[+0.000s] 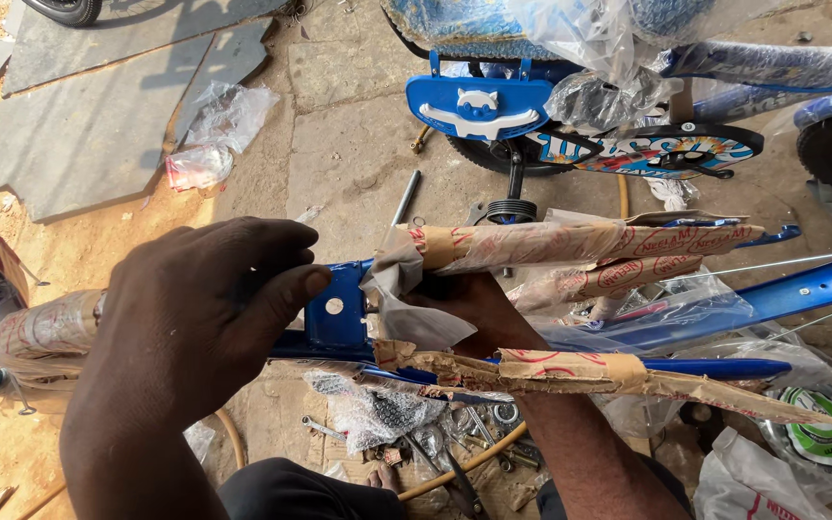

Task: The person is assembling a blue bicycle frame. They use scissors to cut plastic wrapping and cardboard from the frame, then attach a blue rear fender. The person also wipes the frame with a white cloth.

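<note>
Head camera looks down on a blue bicycle frame (339, 313) lying across the lap, above stone paving. The left hand (209, 299) wraps closed over the frame's left part, thumb beside a blue bracket. The right hand (479, 308) clutches the torn brown paper wrapping (532, 246) bound around the frame's tubes.

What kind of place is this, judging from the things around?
Probably an outdoor bicycle assembly or repair spot: a paper-wrapped blue bicycle frame, a small blue children's bicycle and loose wrenches on stone ground.
</note>
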